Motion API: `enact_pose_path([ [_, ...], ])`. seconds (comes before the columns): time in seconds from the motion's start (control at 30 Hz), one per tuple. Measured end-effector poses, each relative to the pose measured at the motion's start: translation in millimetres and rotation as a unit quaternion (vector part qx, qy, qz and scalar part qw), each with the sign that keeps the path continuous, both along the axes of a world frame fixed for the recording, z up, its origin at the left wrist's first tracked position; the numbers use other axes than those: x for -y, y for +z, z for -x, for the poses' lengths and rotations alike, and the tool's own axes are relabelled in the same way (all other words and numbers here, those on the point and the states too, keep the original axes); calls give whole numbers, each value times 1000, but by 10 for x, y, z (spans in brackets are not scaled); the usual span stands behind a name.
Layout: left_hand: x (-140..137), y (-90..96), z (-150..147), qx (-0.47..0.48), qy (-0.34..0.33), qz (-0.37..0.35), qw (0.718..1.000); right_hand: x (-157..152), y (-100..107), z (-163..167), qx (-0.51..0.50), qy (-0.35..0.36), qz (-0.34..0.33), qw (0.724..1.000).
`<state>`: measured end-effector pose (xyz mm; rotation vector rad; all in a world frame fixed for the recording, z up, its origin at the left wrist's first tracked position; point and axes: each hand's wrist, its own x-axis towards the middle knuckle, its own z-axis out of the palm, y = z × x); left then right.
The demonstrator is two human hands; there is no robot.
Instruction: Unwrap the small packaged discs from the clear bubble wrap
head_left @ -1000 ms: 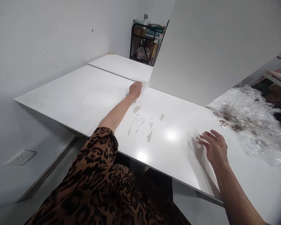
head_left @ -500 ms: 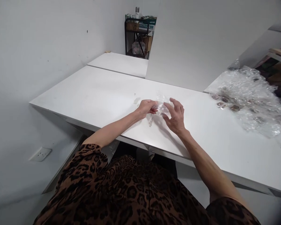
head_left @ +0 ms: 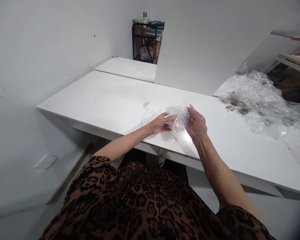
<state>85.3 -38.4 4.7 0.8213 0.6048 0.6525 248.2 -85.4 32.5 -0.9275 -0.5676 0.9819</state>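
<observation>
A crinkled clear plastic bag (head_left: 177,119) is held just above the white table, between my two hands. My left hand (head_left: 161,123) grips its left side, thumb and fingers closing on the film. On the opposite side, my right hand (head_left: 198,123) has its fingers closed on the bag's edge, with the palm turned inward. Whether anything lies inside the bag cannot be made out through the glare and folds. Faint greyish marks (head_left: 146,104) show on the tabletop left of the bag.
A heap of clear plastic bags (head_left: 262,100), some with small brownish items, covers the table's right end. The white table (head_left: 90,100) meets a wall on the left. A tall white panel (head_left: 202,46) rises behind it. Beyond stands a black shelf rack (head_left: 146,36) with boxes.
My right hand has gone from spread fingers to gripping the bag. The bag looks larger and more spread out, and both hands have shifted slightly right. The view has turned slightly.
</observation>
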Motion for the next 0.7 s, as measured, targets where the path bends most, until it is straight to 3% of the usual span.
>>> enact_pose_path([
  [0.1, -22, -11, -24, 43, 21, 88, 995, 48, 114, -79, -5, 36, -71, 997],
  [0.2, -57, 4, 16, 88, 110, 162, 977, 92, 121, -254, -26, -1, -106, 994],
  [0.27, -57, 20, 57, 132, 134, 175, 967, 133, 63, -356, -33, -15, -106, 994],
  [0.4, 6, 29, 93, 174, 77, 137, 972, 253, -43, -391, -36, -2, -105, 994],
  [0.6, 151, -81, -131, -1, -27, 41, 999, 330, 116, -89, 53, 14, -118, 991],
  [0.7, 181, -117, -269, -21, -33, 49, 998, 334, 230, 12, 74, 27, -126, 989],
])
